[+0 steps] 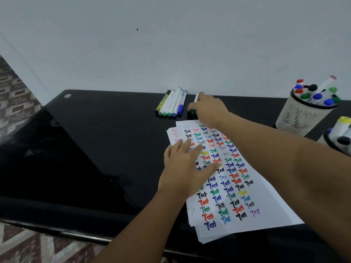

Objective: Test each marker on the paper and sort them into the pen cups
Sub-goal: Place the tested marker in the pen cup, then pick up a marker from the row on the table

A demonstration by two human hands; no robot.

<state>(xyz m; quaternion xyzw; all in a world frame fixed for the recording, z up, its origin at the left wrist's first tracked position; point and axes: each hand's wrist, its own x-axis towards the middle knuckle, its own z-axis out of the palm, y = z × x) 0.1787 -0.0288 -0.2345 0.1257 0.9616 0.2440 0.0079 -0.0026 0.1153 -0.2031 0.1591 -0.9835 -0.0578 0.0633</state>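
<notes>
A stack of white paper covered in coloured "Test" marks lies on the black table. My left hand presses flat on the paper's left side, fingers spread. Beyond the paper's far edge, my right hand curls round a white marker with a green cap lying on the table. Several more markers lie side by side to its left, near the wall. At the right stand a white mesh pen cup full of markers and a second cup, partly cut off by the frame edge.
A pale wall rises right behind the table. The table's left end slopes away toward a patterned floor. A small round metal fitting sits at the table's far left corner.
</notes>
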